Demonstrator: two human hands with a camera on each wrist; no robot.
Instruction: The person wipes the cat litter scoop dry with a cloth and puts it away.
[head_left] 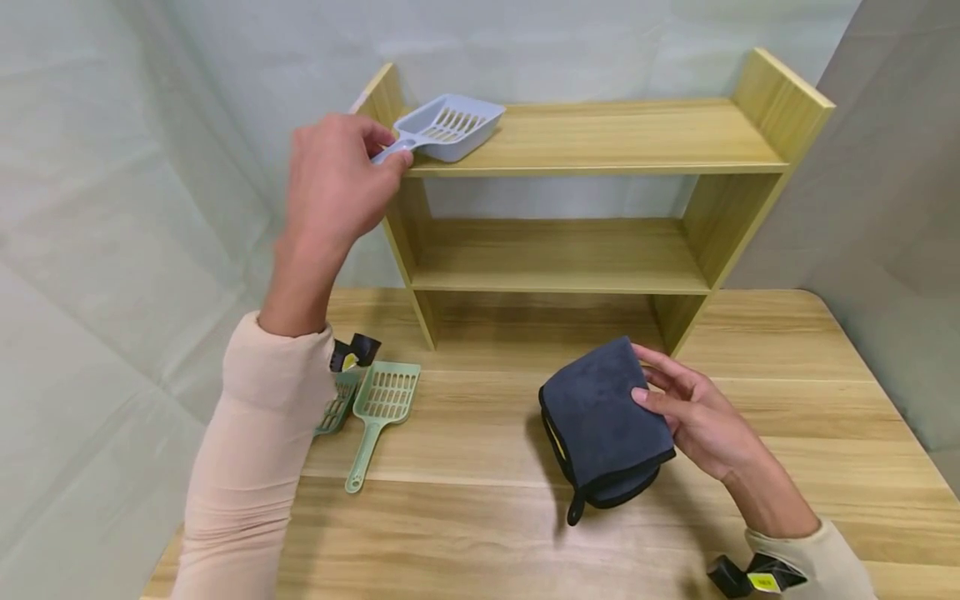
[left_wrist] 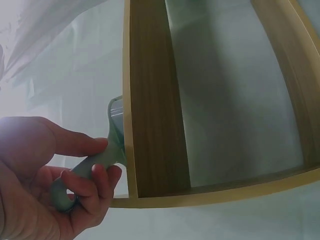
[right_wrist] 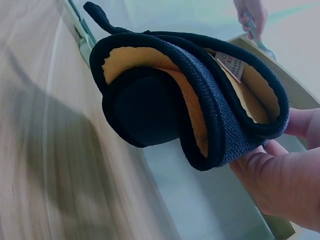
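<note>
My left hand (head_left: 337,175) grips the handle of a pale blue litter scoop (head_left: 450,125) at the left end of the top shelf. In the left wrist view, thumb and fingers wrap that scoop's handle (left_wrist: 95,162) beside the shelf's edge. With thumb and fingers my right hand (head_left: 705,417) pinches a folded dark grey cloth (head_left: 607,417) above the table, right of centre. The right wrist view shows the cloth's (right_wrist: 225,125) loose folds, orange inner side, black edging and a small white label.
A two-tier wooden shelf (head_left: 562,254) stands at the back of the wooden table (head_left: 480,533). On the table's left lie a light green litter scoop (head_left: 386,400) and a darker green scoop (head_left: 341,404), partly hidden by my left sleeve.
</note>
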